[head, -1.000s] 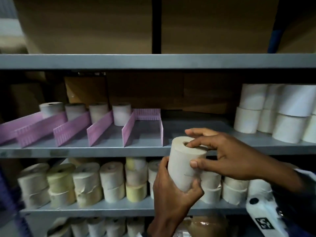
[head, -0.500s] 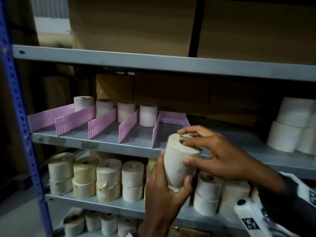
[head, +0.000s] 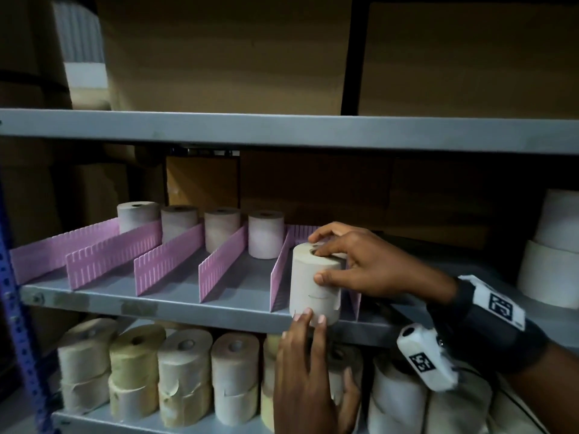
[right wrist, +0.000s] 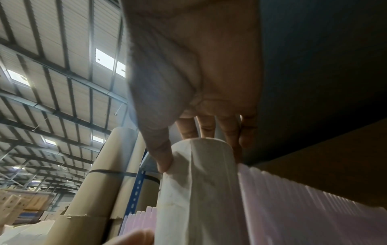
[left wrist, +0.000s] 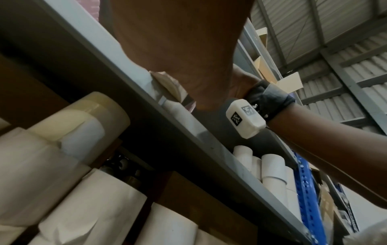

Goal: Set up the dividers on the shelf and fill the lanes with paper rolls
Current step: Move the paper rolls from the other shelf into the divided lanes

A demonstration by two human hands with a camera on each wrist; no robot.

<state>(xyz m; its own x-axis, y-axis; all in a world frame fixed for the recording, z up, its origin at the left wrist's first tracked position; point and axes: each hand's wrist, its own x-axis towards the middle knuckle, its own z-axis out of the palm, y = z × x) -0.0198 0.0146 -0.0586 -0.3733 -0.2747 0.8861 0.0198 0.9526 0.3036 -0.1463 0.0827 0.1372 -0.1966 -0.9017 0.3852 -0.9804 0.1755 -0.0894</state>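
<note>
A cream paper roll [head: 313,286] stands upright at the front lip of the grey middle shelf [head: 175,300], between the last two pink dividers [head: 277,277]. My right hand [head: 326,261] grips it, fingers on its top and thumb on its side; the right wrist view shows the same roll [right wrist: 199,190] under that thumb [right wrist: 161,149]. From below, my left hand [head: 313,333] reaches up with straight fingertips [head: 306,314] touching the roll's base. Four rolls [head: 265,234] stand at the back of the lanes to the left.
More pink dividers [head: 103,255] fan out leftward on the shelf. The lower shelf holds several stacked rolls [head: 185,377]. Bigger white rolls [head: 551,270] sit at the right end of the middle shelf. Cardboard boxes [head: 219,51] fill the top shelf. A blue upright [head: 18,339] stands at left.
The roll has gone up and forward, from in front of the lower shelf to the mouth of the rightmost lane. My left hand has slipped from gripping its side to touching its base.
</note>
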